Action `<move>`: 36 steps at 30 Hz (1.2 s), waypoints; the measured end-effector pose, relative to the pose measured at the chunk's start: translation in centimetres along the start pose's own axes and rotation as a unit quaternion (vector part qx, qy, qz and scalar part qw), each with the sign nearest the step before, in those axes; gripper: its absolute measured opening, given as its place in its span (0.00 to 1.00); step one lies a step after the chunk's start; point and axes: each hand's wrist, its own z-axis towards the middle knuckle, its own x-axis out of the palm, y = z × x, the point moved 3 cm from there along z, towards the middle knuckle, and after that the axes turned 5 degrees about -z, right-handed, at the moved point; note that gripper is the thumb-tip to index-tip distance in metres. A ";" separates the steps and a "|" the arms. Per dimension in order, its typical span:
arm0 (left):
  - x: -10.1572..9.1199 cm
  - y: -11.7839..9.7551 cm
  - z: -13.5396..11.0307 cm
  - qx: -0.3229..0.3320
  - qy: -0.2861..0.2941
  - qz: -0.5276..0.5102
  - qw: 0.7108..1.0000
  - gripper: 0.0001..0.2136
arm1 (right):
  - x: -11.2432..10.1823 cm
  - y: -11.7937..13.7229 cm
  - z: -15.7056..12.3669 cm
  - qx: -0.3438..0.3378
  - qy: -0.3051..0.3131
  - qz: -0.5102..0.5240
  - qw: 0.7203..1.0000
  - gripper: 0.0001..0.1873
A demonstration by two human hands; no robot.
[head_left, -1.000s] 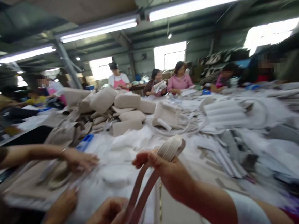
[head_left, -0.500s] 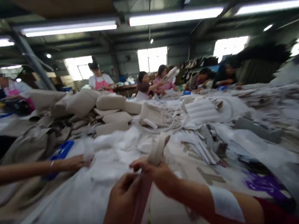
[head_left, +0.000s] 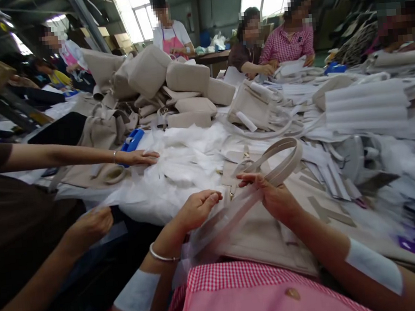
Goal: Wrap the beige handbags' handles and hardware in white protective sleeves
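My right hand (head_left: 276,198) is wrapped around a beige bag strap (head_left: 293,155), which curves up in a loop above it. Translucent plastic film (head_left: 218,233) covers the strap's lower length, running down toward my lap. To the left, my left hand (head_left: 200,209) is closed in a pinch beside the strap; whatever lies between its fingertips is too small to make out. Under both hands a beige bag (head_left: 259,239) with gold-coloured metal fittings lies flat on the table.
At the left, a co-worker's hand (head_left: 140,157) rests by white wrapping sheets (head_left: 189,152), and their other hand (head_left: 91,225) is closed. Behind are a blue tape dispenser (head_left: 132,141) and piled beige bags (head_left: 148,72). White foam sheet (head_left: 365,106) lies right; other people work beyond.
The view has tilted down and turned left. My hands have moved apart, the left one off the strap; the strap now loops over my right hand. The co-worker's second hand has come into view.
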 end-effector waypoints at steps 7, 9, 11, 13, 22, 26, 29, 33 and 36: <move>1.6 -2.4 0.0 0.016 0.062 -0.049 0.997 0.15 | 1.1 0.7 0.6 -0.006 0.015 0.034 0.999 0.23; 2.4 -2.9 0.4 -0.011 0.043 -0.068 0.997 0.11 | 1.1 0.8 0.6 -0.009 0.011 0.036 0.999 0.22; 2.9 -3.1 0.7 -0.038 -0.004 -0.076 0.996 0.08 | 1.1 0.9 0.7 -0.013 0.010 0.039 0.999 0.22; 3.4 -3.2 0.7 -0.046 -0.043 -0.092 0.994 0.06 | 1.0 0.9 0.8 -0.018 0.012 0.050 0.998 0.23; 0.4 -1.3 -0.7 0.065 -0.092 0.064 0.992 0.12 | 1.0 0.0 0.2 0.047 0.033 0.130 0.990 0.22; -0.9 -0.2 -2.0 0.045 -0.016 0.155 0.987 0.10 | 0.9 -0.2 0.0 0.036 0.038 0.112 0.992 0.22; -0.7 -0.2 -2.8 0.021 0.027 0.142 0.989 0.08 | 1.1 0.1 -0.1 0.024 0.040 0.109 0.993 0.22; -0.6 -0.6 -3.2 0.002 0.009 0.093 0.996 0.08 | 1.2 1.0 0.2 0.017 0.033 0.126 0.991 0.19; -0.9 -1.4 -3.1 -0.005 -0.018 0.052 0.998 0.10 | 1.3 2.3 0.7 0.001 0.042 0.117 0.992 0.19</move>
